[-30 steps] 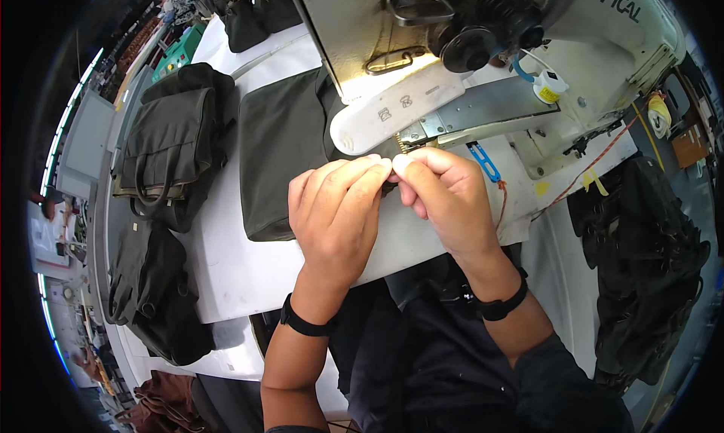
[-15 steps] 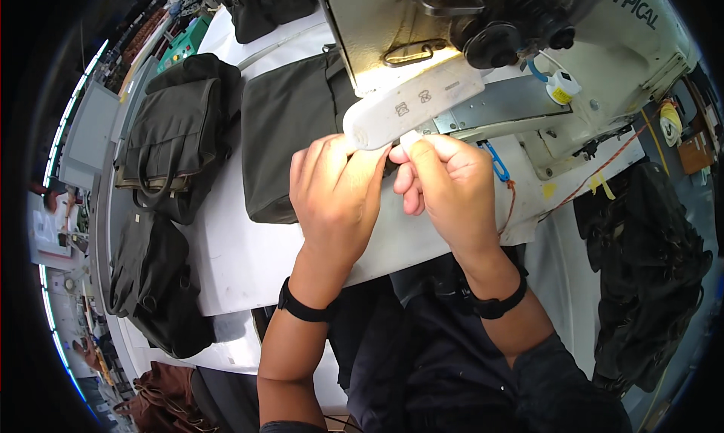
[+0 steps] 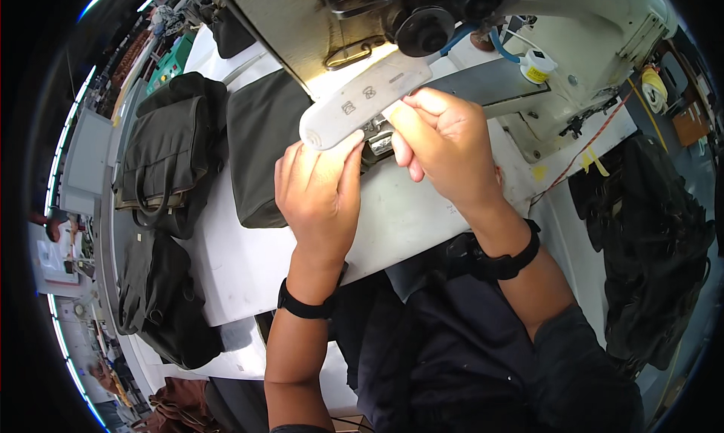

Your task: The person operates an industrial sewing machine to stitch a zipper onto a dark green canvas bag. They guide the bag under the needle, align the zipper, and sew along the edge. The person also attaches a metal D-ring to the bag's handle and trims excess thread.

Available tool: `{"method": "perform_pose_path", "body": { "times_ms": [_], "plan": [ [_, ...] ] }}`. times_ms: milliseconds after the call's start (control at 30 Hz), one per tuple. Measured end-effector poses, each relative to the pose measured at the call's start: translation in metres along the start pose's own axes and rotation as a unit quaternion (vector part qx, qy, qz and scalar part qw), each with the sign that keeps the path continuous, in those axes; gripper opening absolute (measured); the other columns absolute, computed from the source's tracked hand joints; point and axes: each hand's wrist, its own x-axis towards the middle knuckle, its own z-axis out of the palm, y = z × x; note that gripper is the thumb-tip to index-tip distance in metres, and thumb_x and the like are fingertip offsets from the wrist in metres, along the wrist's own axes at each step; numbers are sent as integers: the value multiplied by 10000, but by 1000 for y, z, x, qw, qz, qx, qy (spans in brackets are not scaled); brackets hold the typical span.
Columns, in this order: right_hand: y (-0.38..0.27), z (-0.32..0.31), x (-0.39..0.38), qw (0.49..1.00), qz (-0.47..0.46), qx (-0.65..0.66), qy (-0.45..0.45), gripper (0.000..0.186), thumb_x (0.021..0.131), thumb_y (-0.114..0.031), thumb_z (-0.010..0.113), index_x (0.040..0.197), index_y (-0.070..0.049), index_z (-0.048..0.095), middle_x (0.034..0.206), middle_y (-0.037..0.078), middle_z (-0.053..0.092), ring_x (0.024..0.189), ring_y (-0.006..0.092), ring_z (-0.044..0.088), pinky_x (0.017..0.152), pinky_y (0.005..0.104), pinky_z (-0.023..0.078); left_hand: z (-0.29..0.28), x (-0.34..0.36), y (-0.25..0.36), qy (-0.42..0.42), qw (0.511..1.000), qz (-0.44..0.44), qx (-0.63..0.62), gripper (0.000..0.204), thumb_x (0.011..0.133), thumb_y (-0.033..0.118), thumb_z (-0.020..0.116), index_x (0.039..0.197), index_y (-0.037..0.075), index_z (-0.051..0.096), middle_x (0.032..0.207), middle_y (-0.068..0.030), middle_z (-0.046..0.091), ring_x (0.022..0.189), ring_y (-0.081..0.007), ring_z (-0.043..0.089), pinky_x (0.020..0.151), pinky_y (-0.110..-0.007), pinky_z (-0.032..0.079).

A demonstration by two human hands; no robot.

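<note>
My left hand (image 3: pixel 318 188) reaches up to the sewing machine, its fingers stretched out beside the dark olive bag (image 3: pixel 260 150). Their tips are partly hidden by the pale rounded bar (image 3: pixel 369 97) on the machine (image 3: pixel 626 37). Just right of the metal presser parts (image 3: pixel 379 137), my right hand (image 3: pixel 446 143) is closed in a pinch, thumb against the curled fingers. A small white tip shows at that thumb; whatever the pinch holds is too small to make out. A lit patch glows behind the bar.
More dark bags (image 3: pixel 170 146) lie at the left of the white table (image 3: pixel 411 214). A heap of black bags (image 3: pixel 656 252) hangs at the right. Black knobs (image 3: pixel 426 30) jut from the machine above my hands, and a small white bottle (image 3: pixel 537 65) stands by its arm.
My hands have parted: the right has moved up and right of the left, which has shifted slightly left. The metal presser parts now show between them. The whole view has shifted a little.
</note>
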Motion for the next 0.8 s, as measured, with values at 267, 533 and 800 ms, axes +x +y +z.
{"method": "perform_pose_path", "body": {
  "times_ms": [267,533,800],
  "plan": [
    [2,4,-3,1000,-11,-19,2,211,1050,-152,642,946,26,686,591,22,632,456,63,534,441,257,432,-3,4,-3,-18,999,41,2,190,846,-69,817,998,38,779,994,-93,784,933,-256,749,860,-359,560],
    [-2,4,-3,999,-8,-45,3,232,1055,-165,629,914,14,669,592,26,634,452,72,540,439,267,452,2,6,-9,-5,998,42,-40,203,847,-96,806,1012,19,778,990,-112,776,935,-259,742,851,-354,565],
    [1,4,-2,998,-11,-55,6,232,1045,-167,634,913,19,671,593,35,644,449,82,555,439,273,457,1,9,-12,-22,998,34,-47,174,863,-81,796,1002,24,781,1003,-111,781,937,-253,741,865,-342,564]
  ]
}}
